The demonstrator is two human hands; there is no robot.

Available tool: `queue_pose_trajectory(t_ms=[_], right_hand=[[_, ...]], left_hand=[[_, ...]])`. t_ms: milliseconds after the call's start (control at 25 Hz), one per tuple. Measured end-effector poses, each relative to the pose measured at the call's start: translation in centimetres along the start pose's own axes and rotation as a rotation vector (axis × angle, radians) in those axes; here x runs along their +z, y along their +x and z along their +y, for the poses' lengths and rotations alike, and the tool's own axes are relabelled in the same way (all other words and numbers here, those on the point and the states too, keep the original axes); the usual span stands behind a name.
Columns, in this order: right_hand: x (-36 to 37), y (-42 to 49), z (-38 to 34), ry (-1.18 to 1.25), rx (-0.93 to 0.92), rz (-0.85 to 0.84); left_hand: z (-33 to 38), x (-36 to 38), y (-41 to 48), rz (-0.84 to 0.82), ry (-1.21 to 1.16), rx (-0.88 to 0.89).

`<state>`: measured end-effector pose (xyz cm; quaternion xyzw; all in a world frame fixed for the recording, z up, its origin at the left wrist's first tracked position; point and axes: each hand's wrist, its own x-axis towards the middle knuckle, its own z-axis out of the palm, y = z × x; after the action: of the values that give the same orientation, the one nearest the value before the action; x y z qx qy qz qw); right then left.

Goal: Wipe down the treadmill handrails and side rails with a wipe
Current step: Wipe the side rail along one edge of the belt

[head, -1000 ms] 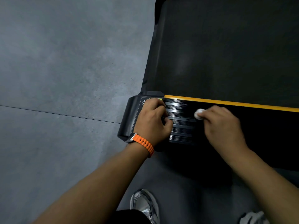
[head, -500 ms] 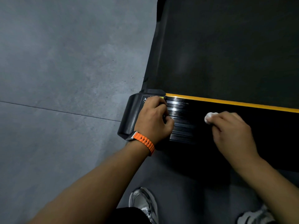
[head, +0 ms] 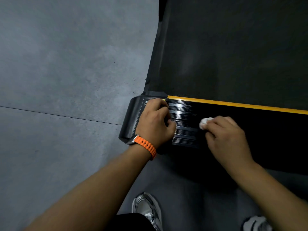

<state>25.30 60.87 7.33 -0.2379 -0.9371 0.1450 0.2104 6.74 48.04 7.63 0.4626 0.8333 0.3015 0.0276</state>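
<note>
Grey floor (head: pixel 58 64), scored by one thin seam, fills the left side of the view, and a treadmill lies across the right, its dark belt (head: pixel 233 47) stretching away at the top. Along the belt's near edge runs a yellow stripe (head: pixel 233 105), and just below it lies the black ribbed side rail (head: pixel 183 114), glossy where the light catches it and finishing on the left in a rounded end cap (head: pixel 131 119). The left hand (head: pixel 155 124), with an orange watch band (head: pixel 145 146) on its wrist, is clenched, its fingers curled under, and it rests where the cap meets the ribs. The right hand (head: pixel 228 137) lies further along the rail, its fingers closed around a crumpled white wipe (head: pixel 204 123) that touches the ribbed surface. A grey shoe (head: pixel 146 209) shows on the floor below, between the two forearms.
</note>
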Motion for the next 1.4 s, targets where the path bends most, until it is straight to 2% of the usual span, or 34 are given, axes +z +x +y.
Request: queue_pose_trajectory(t_ms=[120,200,360,440,560,680,760,840,1040,1120,1240,1320,1400], right_hand=[[2.9,1.5,-4.4,0.081,-0.117,-0.059],[2.7,1.5,-3.9,0.096,-0.169,-0.078],[-1.2,-1.3,0.4,0.061,-0.054,-0.021],[-1.0,-1.3,-0.4,0.045,-0.026,-0.01],[1.9,-0.2,-4.0,0.065,-0.119,-0.08],[1.7,-0.5,-3.3,0.077,-0.149,-0.087],[0.0,-1.7,-1.5,0.051,-0.11,-0.057],[-0.1,-1.8,-1.5,0.025,-0.071,-0.04],[3.3,0.8,-6.2,0.081,-0.088,-0.121],[1.7,-0.5,-4.0,0.046,-0.079,-0.099],[-2.1,-3.5,-0.7,-0.039,0.047,-0.03],[-1.1,-3.0,-2.0,-0.03,0.069,-0.017],[1.9,-1.1,-6.1,0.053,0.026,-0.087]], left_hand=[[0.0,0.0,-0.1,-0.004,-0.002,0.011],[-0.2,0.1,-0.1,0.001,0.005,0.018],[-0.2,0.0,-0.1,-0.011,0.0,0.037],[-0.1,-0.2,-0.1,-0.026,-0.003,0.046],[-1.0,-1.0,-1.2,-0.091,-0.025,0.092],[-2.6,-2.2,-3.1,-0.149,-0.002,0.216],[-3.2,-2.3,-4.1,-0.13,0.033,0.285],[-3.5,-1.8,-4.3,-0.097,0.027,0.281],[-3.7,-1.1,-4.3,-0.09,-0.012,0.286],[-3.7,-1.0,-4.2,-0.077,-0.01,0.294],[-3.7,-0.8,-4.3,-0.056,0.0,0.308],[-3.8,-0.7,-4.2,-0.048,0.006,0.31],[-3.9,-0.7,-4.2,-0.047,0.005,0.318]])
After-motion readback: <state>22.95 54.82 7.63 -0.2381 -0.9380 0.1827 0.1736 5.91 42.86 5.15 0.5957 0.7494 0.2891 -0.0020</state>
